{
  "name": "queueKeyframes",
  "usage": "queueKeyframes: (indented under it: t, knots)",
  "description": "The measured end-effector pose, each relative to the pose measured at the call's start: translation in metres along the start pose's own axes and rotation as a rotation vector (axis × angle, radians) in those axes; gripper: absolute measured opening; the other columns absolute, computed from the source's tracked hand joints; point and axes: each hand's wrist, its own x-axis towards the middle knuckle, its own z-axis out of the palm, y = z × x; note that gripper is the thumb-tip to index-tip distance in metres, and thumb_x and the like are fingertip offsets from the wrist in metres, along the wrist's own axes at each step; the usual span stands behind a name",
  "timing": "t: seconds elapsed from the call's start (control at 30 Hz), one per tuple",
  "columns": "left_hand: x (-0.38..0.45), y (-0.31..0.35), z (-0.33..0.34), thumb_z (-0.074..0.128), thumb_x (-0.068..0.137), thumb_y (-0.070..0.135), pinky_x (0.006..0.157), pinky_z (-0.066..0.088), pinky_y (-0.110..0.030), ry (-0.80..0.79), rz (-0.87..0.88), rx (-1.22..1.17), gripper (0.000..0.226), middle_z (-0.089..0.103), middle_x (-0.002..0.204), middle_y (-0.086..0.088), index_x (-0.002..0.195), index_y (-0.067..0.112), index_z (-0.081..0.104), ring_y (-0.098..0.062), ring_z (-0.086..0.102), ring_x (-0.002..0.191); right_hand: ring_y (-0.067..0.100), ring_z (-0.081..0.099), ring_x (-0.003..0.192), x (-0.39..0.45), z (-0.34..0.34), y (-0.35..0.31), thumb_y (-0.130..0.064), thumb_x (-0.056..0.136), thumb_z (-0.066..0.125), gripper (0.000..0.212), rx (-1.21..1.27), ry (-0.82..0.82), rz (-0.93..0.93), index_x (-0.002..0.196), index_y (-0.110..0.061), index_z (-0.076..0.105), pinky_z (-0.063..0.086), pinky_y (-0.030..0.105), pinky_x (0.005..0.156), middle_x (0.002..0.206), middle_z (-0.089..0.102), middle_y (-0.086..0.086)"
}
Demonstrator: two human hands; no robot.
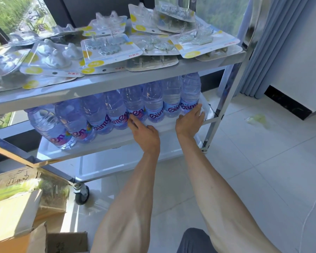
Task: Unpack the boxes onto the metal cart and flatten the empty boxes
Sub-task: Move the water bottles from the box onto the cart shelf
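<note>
1. A shiny metal cart with three shelves and black caster wheels [117, 83] stood on a floor of pale tiles [263, 170], in front of a window.
2. On the middle shelf [102, 145] a row of clear plastic water bottles with blue and pink labels [153, 101] stood upright, one touching the next, from the left side to the right end of the shelf.
3. The left hand [144, 133] was relaxed and grasped nothing; its straight fingers touched the lower part of a bottle near the middle of the row.
4. The right hand [189, 119] was also loose, with fingers stretched out, and it rested against the base of the last bottle at the right end; it did not curl around the bottle.
5. The top shelf [199, 63] carried many flat blister packs of white card with yellow dots and clear plastic covers [109, 50], lying in overlapping piles.
6. The bottom shelf [117, 167] showed only its white surface.
7. A brown cardboard box with open flaps [16, 216] stood on the floor at the left, just beside the front wheel of the cart.
8. A grey-blue curtain [274, 42] hung at the right, behind the cart.
</note>
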Motion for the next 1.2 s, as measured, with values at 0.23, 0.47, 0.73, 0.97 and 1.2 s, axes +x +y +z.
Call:
queueKeyframes:
  t: [0.23, 0.47, 0.73, 0.97, 1.2]
  knots:
    - [0.001, -0.006, -0.002, 0.057, 0.086, 0.001, 0.091, 0.048, -0.049, -0.050, 0.007, -0.034, 0.072, 0.031, 0.150, -0.026, 0.151, -0.003, 0.027, -0.048, 0.053, 0.115, 0.030, 0.007, 0.151, -0.019, 0.004, -0.003, -0.023, 0.097, 0.057, 0.075, -0.087, 0.021, 0.055, 0.154, 0.001, 0.014, 0.013, 0.041, 0.121, 0.161, 0.017, 0.016]
    - [0.001, -0.008, -0.003, 0.058, 0.085, -0.003, 0.095, 0.047, -0.049, -0.064, -0.001, -0.050, 0.074, 0.029, 0.151, -0.026, 0.151, -0.003, 0.026, -0.047, 0.049, 0.123, 0.025, 0.003, 0.152, -0.025, 0.007, -0.001, -0.030, 0.103, 0.045, 0.068, -0.212, -0.003, 0.067, 0.155, -0.002, 0.012, 0.010, 0.046, 0.120, 0.163, 0.014, 0.012]
    - [0.040, 0.012, -0.098, 0.045, 0.098, 0.013, 0.097, 0.042, -0.043, -0.531, -0.078, 0.231, 0.045, 0.047, 0.141, -0.018, 0.143, 0.010, 0.045, -0.038, 0.049, 0.123, 0.032, 0.021, 0.145, -0.099, -0.018, -0.049, -0.018, 0.092, 0.051, 0.049, -0.338, -0.220, 0.146, 0.139, -0.011, 0.044, 0.015, 0.048, 0.115, 0.157, 0.026, 0.013]
    - [0.063, 0.044, -0.194, 0.047, 0.096, 0.017, 0.085, 0.045, -0.039, -0.764, -0.050, 0.509, 0.030, 0.063, 0.118, -0.019, 0.120, 0.005, 0.058, -0.038, 0.056, 0.113, 0.034, 0.052, 0.118, -0.139, -0.081, -0.114, -0.020, 0.088, 0.056, 0.038, -0.488, -0.498, 0.098, 0.125, -0.010, 0.055, 0.038, 0.035, 0.095, 0.124, 0.059, 0.015]
    - [0.096, 0.116, -0.297, 0.054, 0.086, 0.015, 0.082, 0.047, -0.038, -0.898, -0.233, 0.511, 0.024, 0.065, 0.109, -0.020, 0.105, 0.003, 0.064, -0.039, 0.059, 0.108, 0.036, 0.055, 0.117, -0.160, -0.148, -0.227, -0.021, 0.089, 0.058, 0.030, -0.513, -0.671, 0.106, 0.118, -0.012, 0.063, 0.047, 0.040, 0.097, 0.121, 0.063, 0.014]
